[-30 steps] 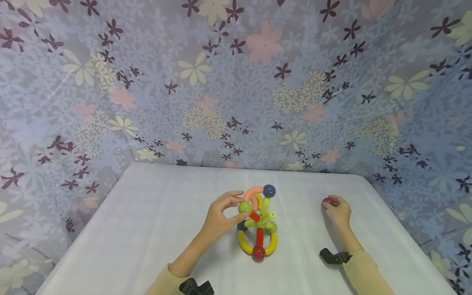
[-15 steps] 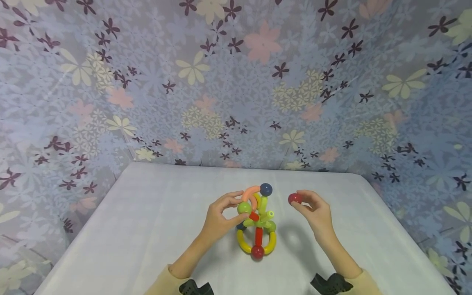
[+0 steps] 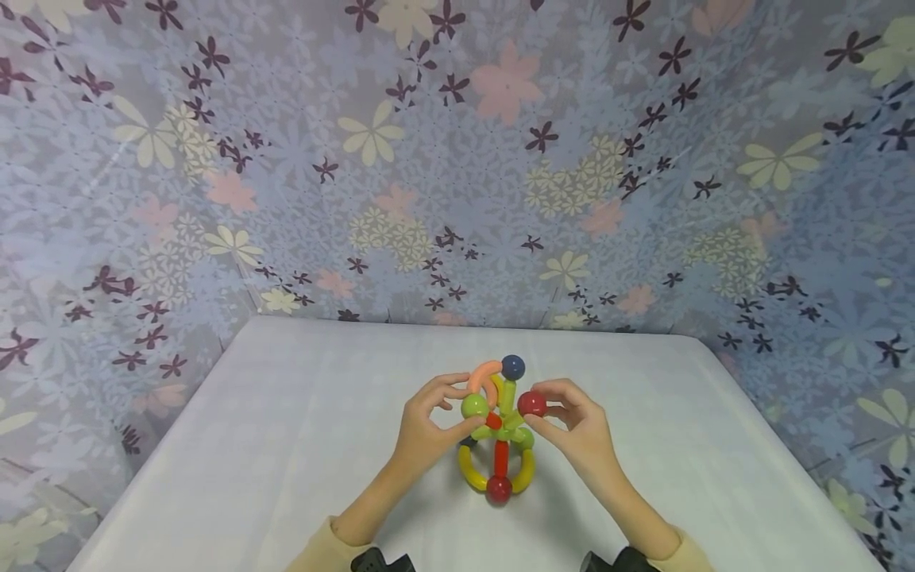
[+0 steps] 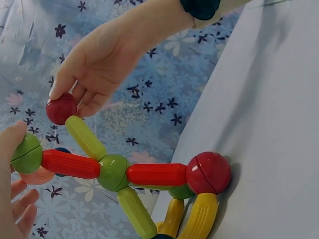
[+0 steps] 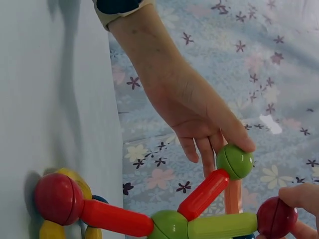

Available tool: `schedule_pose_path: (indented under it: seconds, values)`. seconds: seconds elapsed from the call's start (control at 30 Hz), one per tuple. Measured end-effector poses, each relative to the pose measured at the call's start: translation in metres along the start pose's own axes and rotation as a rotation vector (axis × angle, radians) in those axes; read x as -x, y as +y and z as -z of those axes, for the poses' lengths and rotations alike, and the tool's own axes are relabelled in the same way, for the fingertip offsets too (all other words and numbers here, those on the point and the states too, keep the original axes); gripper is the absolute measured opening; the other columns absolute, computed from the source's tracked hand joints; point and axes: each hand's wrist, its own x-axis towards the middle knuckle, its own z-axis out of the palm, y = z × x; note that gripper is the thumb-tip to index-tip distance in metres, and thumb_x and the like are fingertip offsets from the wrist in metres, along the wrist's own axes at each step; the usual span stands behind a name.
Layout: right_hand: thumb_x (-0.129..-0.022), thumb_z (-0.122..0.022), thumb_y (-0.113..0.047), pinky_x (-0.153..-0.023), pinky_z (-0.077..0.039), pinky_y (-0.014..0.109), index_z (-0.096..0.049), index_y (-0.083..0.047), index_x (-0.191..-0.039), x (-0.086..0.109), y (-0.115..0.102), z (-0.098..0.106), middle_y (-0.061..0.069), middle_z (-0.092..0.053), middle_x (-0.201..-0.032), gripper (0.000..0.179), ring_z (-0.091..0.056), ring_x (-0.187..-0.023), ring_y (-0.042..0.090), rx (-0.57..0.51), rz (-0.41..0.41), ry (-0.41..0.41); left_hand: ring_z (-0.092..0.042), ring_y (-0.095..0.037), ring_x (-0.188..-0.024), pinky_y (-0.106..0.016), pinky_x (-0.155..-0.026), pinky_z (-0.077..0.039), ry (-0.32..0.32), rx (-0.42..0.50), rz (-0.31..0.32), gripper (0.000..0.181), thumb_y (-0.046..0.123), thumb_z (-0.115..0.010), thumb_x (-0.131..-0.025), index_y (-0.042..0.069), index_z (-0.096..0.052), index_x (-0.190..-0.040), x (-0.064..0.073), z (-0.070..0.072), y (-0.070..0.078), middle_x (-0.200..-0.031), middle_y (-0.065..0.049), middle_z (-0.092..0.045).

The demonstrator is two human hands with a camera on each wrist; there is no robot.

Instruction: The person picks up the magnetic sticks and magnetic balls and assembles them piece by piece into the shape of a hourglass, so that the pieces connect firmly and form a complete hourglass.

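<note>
A magnetic ball-and-rod construction stands on the white-covered table. My left hand (image 3: 427, 417) pinches its light green ball (image 3: 474, 406), which sits at the end of a short red rod (image 4: 71, 164). Between the thumb and fingers of my right hand (image 3: 581, 425) is a loose-looking red ball (image 3: 532, 403). Both wrist views show this ball against the end of a light green rod (image 5: 223, 226). That rod and several others meet at a central green ball (image 4: 113, 172). Low at the front is another red ball (image 3: 499, 489), joined to yellow curved rods (image 3: 470, 470).
A dark blue ball (image 3: 512, 367) tops the construction, with an orange curved rod (image 3: 483, 375) running from it toward the left hand. The white table (image 3: 307, 397) reaches back to a flower-patterned cloth (image 3: 443, 175). Dark camera mounts sit at both wrists.
My right hand has lifted the red ball from the table's right side and carried it left to the green rod. The left hand keeps its pinch on the green ball.
</note>
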Motion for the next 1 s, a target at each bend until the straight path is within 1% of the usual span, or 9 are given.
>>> schedule_pose_path:
  seconds: [0.17,0.2,0.37,0.47,0.53,0.67,0.77,0.87,1.0]
  values:
    - [-0.079,-0.075,-0.006,-0.084,-0.051,0.015,-0.062,-0.005,-0.112,0.001,0.000,0.000,-0.001,-0.061,-0.107,0.036,-0.058,-0.098,0.001,0.013,-0.005,0.001,-0.059,-0.020,-0.113,-0.031,-0.080,-0.052,0.007,-0.011,0.008,0.025,0.021,-0.079,-0.077,0.012,-0.068,-0.098,0.001,-0.001,0.001,-0.124,-0.003,-0.064]
    - [-0.079,-0.075,-0.006,-0.084,-0.051,0.015,-0.062,-0.005,-0.112,0.001,0.000,0.000,-0.003,-0.061,-0.106,0.036,-0.058,-0.098,0.001,0.017,-0.005,0.002,-0.059,-0.019,-0.113,-0.030,-0.079,-0.052,0.012,-0.012,-0.009,0.025,0.023,-0.079,-0.078,0.013,-0.068,-0.098,0.001,-0.002,-0.003,-0.123,-0.002,-0.064]
    - [-0.079,-0.075,-0.006,-0.083,-0.051,0.015,-0.062,-0.005,-0.111,0.000,0.001,0.002,-0.002,-0.061,-0.106,0.035,-0.058,-0.096,0.001,0.022,0.008,-0.008,-0.059,-0.018,-0.110,-0.027,-0.078,-0.051,0.038,-0.038,-0.053,0.025,0.024,-0.079,-0.077,0.014,-0.066,-0.096,0.004,-0.005,-0.005,-0.121,0.000,-0.063]
    - [-0.082,-0.072,-0.006,-0.083,-0.050,0.015,-0.062,-0.004,-0.111,-0.003,0.004,0.004,-0.001,-0.061,-0.107,0.032,-0.057,-0.097,0.000,0.033,0.026,-0.007,-0.059,-0.019,-0.110,-0.028,-0.081,-0.051,0.040,-0.030,-0.060,0.026,0.024,-0.079,-0.077,0.015,-0.066,-0.098,0.004,-0.006,-0.005,-0.121,0.001,-0.062]
    - [-0.086,-0.068,-0.008,-0.082,-0.050,0.014,-0.062,-0.003,-0.111,-0.006,0.006,0.005,-0.001,-0.061,-0.106,0.026,-0.057,-0.096,0.000,0.046,0.017,0.012,-0.059,-0.019,-0.112,-0.031,-0.087,-0.052,0.033,-0.008,-0.056,0.026,0.024,-0.078,-0.078,0.014,-0.066,-0.099,0.005,-0.006,-0.005,-0.121,0.001,-0.062]
    - [-0.095,-0.058,-0.020,-0.080,-0.051,0.016,-0.062,-0.001,-0.111,-0.019,0.018,0.006,0.003,-0.064,-0.105,0.025,-0.059,-0.092,0.000,0.055,-0.084,0.079,-0.057,-0.016,-0.117,-0.037,-0.099,-0.049,0.019,0.032,-0.024,0.026,0.024,-0.077,-0.079,0.015,-0.066,-0.100,0.004,-0.005,-0.004,-0.123,0.003,-0.061]
    - [-0.095,-0.057,-0.024,-0.078,-0.053,0.019,-0.063,-0.001,-0.112,-0.036,0.036,0.004,0.011,-0.066,-0.106,0.028,-0.061,-0.086,0.001,0.078,-0.183,0.099,-0.057,-0.017,-0.117,-0.038,-0.100,-0.048,0.022,0.035,-0.020,0.025,0.024,-0.077,-0.080,0.015,-0.066,-0.101,0.004,-0.006,-0.005,-0.123,0.003,-0.061]
    - [-0.093,-0.059,-0.019,-0.074,-0.052,0.018,-0.063,-0.001,-0.112,-0.054,0.059,-0.002,0.017,-0.067,-0.107,0.026,-0.061,-0.082,0.004,0.139,-0.261,0.072,-0.058,-0.017,-0.117,-0.038,-0.099,-0.048,0.024,0.034,-0.034,0.025,0.023,-0.077,-0.080,0.015,-0.066,-0.101,0.004,-0.006,-0.006,-0.122,0.002,-0.061]
    - [-0.090,-0.061,-0.011,-0.072,-0.049,0.020,-0.063,0.003,-0.109,-0.075,0.086,-0.014,0.022,-0.066,-0.105,0.024,-0.062,-0.085,0.017,0.191,-0.306,0.021,-0.058,-0.017,-0.116,-0.038,-0.100,-0.048,0.024,0.038,-0.047,0.025,0.021,-0.077,-0.079,0.014,-0.065,-0.100,0.005,-0.005,-0.007,-0.122,0.002,-0.061]
